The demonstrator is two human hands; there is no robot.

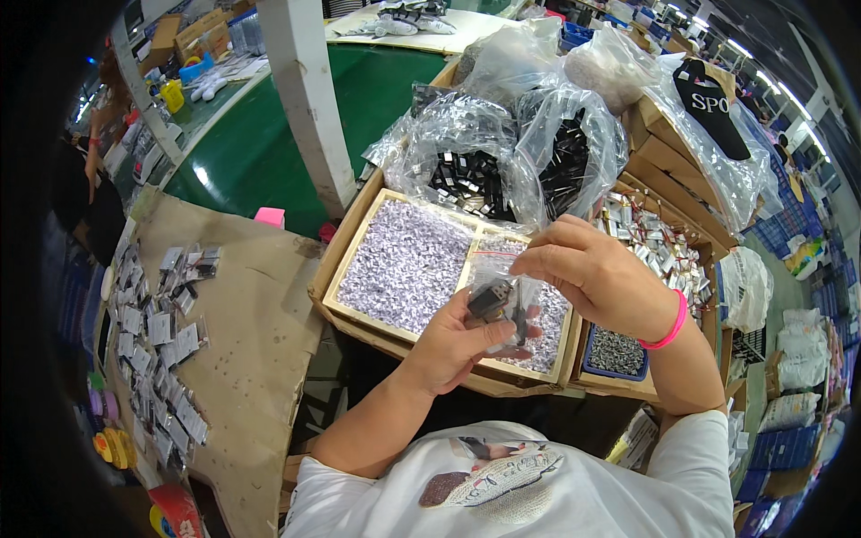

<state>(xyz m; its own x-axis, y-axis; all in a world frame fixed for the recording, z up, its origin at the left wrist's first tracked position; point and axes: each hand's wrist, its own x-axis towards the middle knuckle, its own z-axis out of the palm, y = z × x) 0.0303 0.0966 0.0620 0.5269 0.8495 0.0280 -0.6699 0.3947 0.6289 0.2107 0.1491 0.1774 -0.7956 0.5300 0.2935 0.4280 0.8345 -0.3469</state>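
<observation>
My left hand [448, 348] holds a small clear zip bag [515, 289] from below, thumb across its front. Inside the bag is a black piece with a USB plug [490, 300], along with a thin dark part I cannot make out. My right hand [592, 276], with a pink band on the wrist, pinches the bag's upper edge near its red seal line. Both hands are above a wooden tray [366, 320] with two compartments. Heaps of small white-and-purple pieces [404, 262] fill it.
Behind the tray, clear plastic bags hold black parts [466, 184]. At right are a carton of silvery parts with red wires [659, 247] and a blue bin of small metal parts [617, 351]. Filled bags [161, 328] lie on the left table. A white post [309, 99] stands beyond.
</observation>
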